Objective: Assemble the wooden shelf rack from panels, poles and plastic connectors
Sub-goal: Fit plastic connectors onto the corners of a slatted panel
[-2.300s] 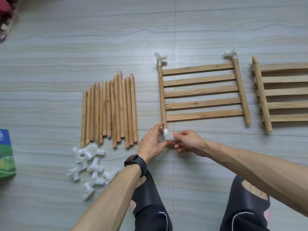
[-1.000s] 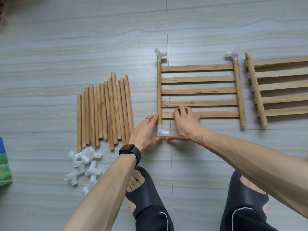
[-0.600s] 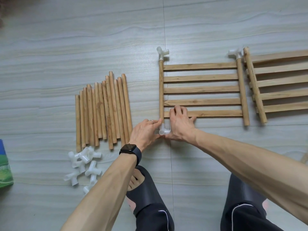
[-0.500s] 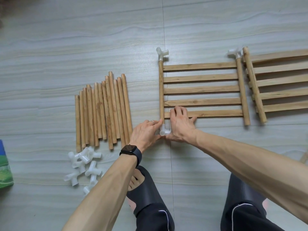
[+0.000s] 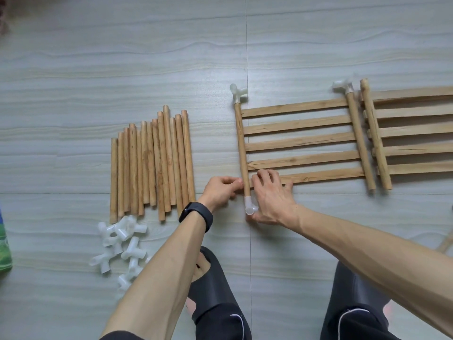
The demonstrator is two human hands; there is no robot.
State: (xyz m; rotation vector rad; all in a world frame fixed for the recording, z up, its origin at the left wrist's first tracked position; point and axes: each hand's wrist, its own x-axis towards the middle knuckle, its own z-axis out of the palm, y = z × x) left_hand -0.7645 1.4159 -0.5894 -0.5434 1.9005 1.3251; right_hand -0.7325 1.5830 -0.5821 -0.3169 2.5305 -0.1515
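Your left hand (image 5: 221, 190) is curled, its fingertips pressed against the outer side of the slatted panel's (image 5: 301, 141) left rail, just above the near corner. Whether the fingers wrap the rail or only brace it cannot be told. Your right hand (image 5: 272, 200) lies flat and spread on the other side of that rail: fingers rest on the nearest slat, and the thumb side sits against the white plastic connector (image 5: 250, 208). It presses rather than clasps; nothing is enclosed in it.

That connector is seated on the near end of the left rail, directly between your two hands, with one open socket facing toward you.

At the far end of the same rail, straight ahead of your left hand, a second connector (image 5: 238, 92) is fitted. A third connector (image 5: 343, 87) caps the far end of the right rail, ahead and to the right of your right hand. The right rail's near end is bare.

A second slatted panel (image 5: 411, 133) lies just beyond the first, further to your right hand's side, partly cut off by the frame edge.

Outboard of your left hand, the loose poles (image 5: 152, 163) lie side by side on the floor (image 5: 122, 57). The loose connectors (image 5: 120, 244) are piled near your left forearm, just short of the poles. A black smartwatch (image 5: 196, 215) sits on your left wrist.
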